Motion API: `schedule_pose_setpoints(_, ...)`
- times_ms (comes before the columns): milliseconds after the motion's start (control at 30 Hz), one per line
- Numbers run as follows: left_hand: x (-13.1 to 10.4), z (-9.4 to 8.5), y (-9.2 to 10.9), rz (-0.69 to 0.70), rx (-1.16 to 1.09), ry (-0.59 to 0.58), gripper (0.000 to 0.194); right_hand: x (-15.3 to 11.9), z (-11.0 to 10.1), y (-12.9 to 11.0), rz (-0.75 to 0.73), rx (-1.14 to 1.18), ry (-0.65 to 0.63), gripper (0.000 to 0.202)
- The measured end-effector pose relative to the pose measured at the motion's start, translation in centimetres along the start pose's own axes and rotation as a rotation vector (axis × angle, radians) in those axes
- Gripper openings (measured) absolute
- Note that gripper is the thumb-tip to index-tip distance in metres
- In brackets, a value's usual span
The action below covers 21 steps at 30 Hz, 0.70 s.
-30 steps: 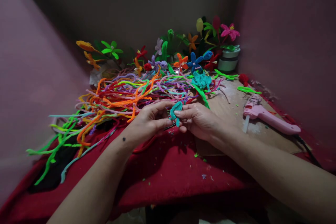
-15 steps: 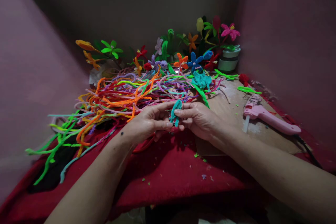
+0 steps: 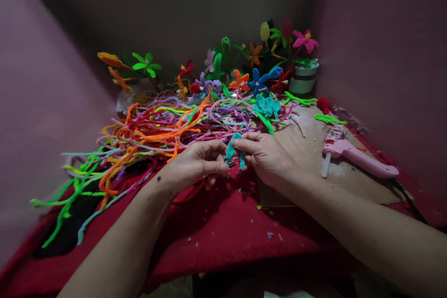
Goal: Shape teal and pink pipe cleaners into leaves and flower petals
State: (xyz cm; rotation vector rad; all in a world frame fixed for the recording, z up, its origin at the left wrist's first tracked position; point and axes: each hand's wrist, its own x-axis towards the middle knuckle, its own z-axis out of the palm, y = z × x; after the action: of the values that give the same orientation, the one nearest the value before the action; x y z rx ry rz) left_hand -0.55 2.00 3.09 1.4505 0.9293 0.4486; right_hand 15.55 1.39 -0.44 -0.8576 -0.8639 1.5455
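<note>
Pot (image 3: 303, 84) holds greenery (image 3: 304, 62); right hand (image 3: 270, 156) pinches teal piece (image 3: 230, 150); left hand (image 3: 195, 163) curled, grip unclear.

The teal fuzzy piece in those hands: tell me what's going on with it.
A person's right hand pinches the teal piece; the left hand is close beside it, though whether it touches is unclear. Beyond lies a heap of colorful fuzzy stems, with fuzzy flowers behind. A pink glue gun rests on cardboard to the right.

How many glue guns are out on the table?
1: the pink glue gun, lying on the cardboard, to the right of the right hand. Another could be hidden under the fuzzy wires.
</note>
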Motion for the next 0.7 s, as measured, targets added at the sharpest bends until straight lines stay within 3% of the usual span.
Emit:
schedule_pose_setpoints(100, 0.0, 0.0, 0.2, -0.010, 0.032, 0.029, 0.012, 0.0, 0.0, 0.1, -0.022, -0.001, 0.021, 0.018)
schedule_pose_setpoints(267, 0.0, 0.4, 0.3, -0.023, 0.111, 0.036, 0.010, 0.0, 0.2, 0.3, 0.003, 0.060, 0.042, 0.018)
schedule_pose_setpoints(433, 0.1, 0.7, 0.1, 0.011, 0.182, 0.118, 0.011, 0.0, 0.3, 0.5, 0.022, 0.081, 0.059, 0.018)
schedule_pose_setpoints(533, 0.1, 0.7, -0.1, -0.043, 0.070, 0.103, 0.006, 0.1, 0.1, 0.7, -0.028, 0.068, 0.051, 0.017)
schedule_pose_setpoints(700, 0.5, 0.6, -0.7, -0.065, -0.302, 0.044, 0.018, 0.0, 0.1, 0.5, -0.010, 0.063, 0.018, 0.019)
